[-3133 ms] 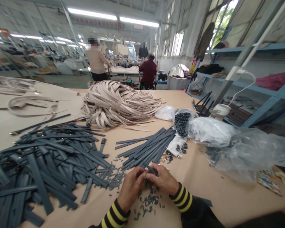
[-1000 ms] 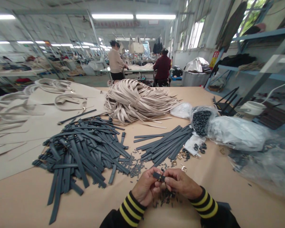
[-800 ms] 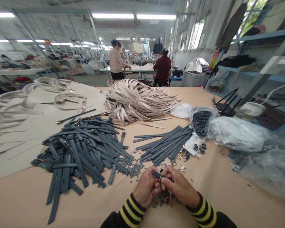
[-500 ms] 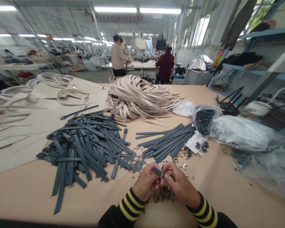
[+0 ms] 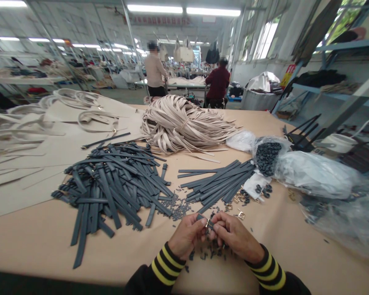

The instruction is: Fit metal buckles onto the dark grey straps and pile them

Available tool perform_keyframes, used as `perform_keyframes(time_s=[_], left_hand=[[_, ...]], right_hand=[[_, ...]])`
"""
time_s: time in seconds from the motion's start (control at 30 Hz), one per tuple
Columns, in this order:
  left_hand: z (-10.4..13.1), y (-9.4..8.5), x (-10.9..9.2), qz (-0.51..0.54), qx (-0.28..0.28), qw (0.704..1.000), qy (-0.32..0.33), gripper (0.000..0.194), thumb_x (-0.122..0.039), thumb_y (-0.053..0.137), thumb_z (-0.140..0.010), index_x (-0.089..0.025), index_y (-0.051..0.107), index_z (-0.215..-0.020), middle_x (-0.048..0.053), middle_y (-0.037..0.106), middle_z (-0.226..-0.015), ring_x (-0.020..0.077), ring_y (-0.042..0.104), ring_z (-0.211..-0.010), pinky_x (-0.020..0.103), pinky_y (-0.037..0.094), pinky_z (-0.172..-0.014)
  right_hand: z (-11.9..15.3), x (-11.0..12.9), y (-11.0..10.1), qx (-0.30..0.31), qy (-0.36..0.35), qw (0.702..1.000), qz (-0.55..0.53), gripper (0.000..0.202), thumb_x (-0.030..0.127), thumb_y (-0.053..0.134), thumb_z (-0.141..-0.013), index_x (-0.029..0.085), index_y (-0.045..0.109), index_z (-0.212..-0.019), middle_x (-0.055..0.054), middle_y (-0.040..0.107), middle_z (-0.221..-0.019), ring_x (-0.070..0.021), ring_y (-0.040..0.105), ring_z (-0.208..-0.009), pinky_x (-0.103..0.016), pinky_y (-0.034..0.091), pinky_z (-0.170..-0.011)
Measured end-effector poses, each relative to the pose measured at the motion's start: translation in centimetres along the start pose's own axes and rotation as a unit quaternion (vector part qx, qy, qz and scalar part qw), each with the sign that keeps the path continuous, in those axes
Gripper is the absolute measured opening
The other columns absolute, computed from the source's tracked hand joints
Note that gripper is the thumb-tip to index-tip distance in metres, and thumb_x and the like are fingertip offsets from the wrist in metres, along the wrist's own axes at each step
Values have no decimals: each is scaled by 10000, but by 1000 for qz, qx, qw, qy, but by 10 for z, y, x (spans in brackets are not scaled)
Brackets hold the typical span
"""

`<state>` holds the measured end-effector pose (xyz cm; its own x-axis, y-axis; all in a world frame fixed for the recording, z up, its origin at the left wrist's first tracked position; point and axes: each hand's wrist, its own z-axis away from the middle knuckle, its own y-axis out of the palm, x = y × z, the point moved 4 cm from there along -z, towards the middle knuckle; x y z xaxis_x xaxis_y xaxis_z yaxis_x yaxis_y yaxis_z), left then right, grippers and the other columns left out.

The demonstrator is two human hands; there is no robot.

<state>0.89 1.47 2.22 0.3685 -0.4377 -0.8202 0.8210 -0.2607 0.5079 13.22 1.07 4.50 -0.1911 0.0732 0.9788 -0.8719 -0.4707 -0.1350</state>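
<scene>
Between both hands is a short dark grey strap (image 5: 200, 217) with a gold buckle (image 5: 208, 223) on it. My left hand (image 5: 187, 235) pinches the strap's left part, thumb on top. My right hand (image 5: 233, 235) is closed on the strap just right of the buckle; its fingertips partly hide that end. Small dark scraps (image 5: 213, 250) lie on the table under my hands. Ahead are loose dark grey straps (image 5: 218, 184), and to the left is a heap of buckled dark straps (image 5: 113, 184).
A tied bundle of beige straps (image 5: 184, 123) lies at the back, with beige panels (image 5: 58, 143) at the left. Tiny dark pieces (image 5: 180, 207) and loose gold buckles (image 5: 241, 215) are scattered ahead. Plastic bags (image 5: 320, 170) stand at the right. Two people work beyond the brown table (image 5: 135, 262).
The strap and buckle have turned slightly between my fingers, and my left thumb now covers more of the strap. The whole view has shifted a little.
</scene>
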Motion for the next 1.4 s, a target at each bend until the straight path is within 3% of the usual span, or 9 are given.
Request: perform_keyframes(time_s=[0.13,0.33,0.5,0.7,0.93,1.17,1.4], left_hand=[[2,0,5,32,1,999,-20,285,-384,600,-698,-108,528,-686,-9,493,-547,66,434,-476,188,344,-477],[-2,-9,3,-157,-34,986,35,268,-355,653,-642,-122,539,-708,-26,517,-530,76,445,-471,186,327,-470],[2,-5,-3,-186,-66,980,41,266,-367,618,-657,-124,554,-743,-17,536,-559,88,467,-474,193,358,-463],[4,-6,-5,-243,-112,962,59,200,-300,607,-660,-129,550,-747,-2,562,-610,97,501,-497,195,386,-466],[3,-10,2,-85,-66,994,-9,216,-291,626,-668,-117,505,-713,28,611,-595,104,556,-529,209,427,-524],[6,-8,1,51,-19,998,-40,276,-285,686,-640,-78,539,-750,21,574,-580,63,520,-510,157,415,-496],[4,0,8,110,-12,993,-33,253,-250,695,-643,-110,488,-682,7,555,-605,57,522,-521,140,428,-487]], right_hand=[[-2,-9,-2,12,21,1000,7,95,238,443,-792,148,472,-785,20,577,-583,-60,459,-410,-153,341,-394],[-4,-9,-1,-38,17,997,61,115,242,456,-789,151,482,-723,26,554,-555,-69,443,-439,-165,338,-424],[-3,-2,-2,-53,-6,990,134,124,220,463,-770,152,510,-677,19,553,-573,-104,502,-544,-195,382,-527],[-2,-1,-3,-35,5,990,136,134,201,447,-775,144,555,-722,22,549,-559,-99,486,-516,-183,370,-502],[1,-2,-5,-6,-8,994,108,129,175,442,-776,137,565,-781,31,542,-554,-91,482,-505,-178,372,-499],[0,-1,-2,21,-3,999,38,106,189,425,-798,151,523,-808,24,563,-618,-72,456,-455,-170,373,-449],[-1,-5,1,-28,-24,998,51,115,246,467,-806,163,479,-726,20,556,-627,-83,485,-482,-178,398,-457]])
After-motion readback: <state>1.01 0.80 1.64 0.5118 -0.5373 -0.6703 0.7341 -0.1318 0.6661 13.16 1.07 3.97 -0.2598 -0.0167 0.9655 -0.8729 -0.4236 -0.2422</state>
